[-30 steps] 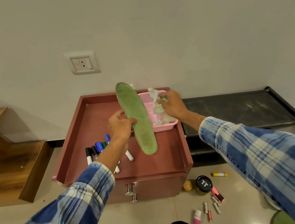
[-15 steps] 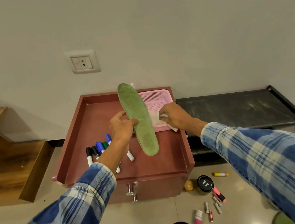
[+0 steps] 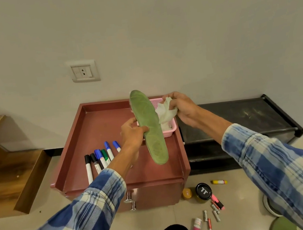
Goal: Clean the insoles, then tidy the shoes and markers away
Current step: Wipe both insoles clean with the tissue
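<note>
My right hand has come up out of the pink basket, where it was low half a second ago. It now sits level with the upper half of the insole, bringing a wad of white tissue with it.

The green insole stands nearly upright in the air above the back right part of the counter, its far tip tilted away from me. My left hand pinches its left edge at about the middle, thumb on the face and fingers behind. My right hand has its fingers curled round the crumpled tissue, which is just beside the insole's right edge; I can't tell whether it is touching yet. More tissue lies in the basket.

As I judge it, I'm early in the cleaning. This insole is being wiped or is about to be, and I can see no second insole.

The tidying hasn't begun. The markers lie in a loose row on the counter by my left forearm. The black shoe rack to the right has no shoes on its top. What looks like a shoe shows on the floor under my right sleeve. A jar, batteries and other small bits also lie on the floor.
</note>
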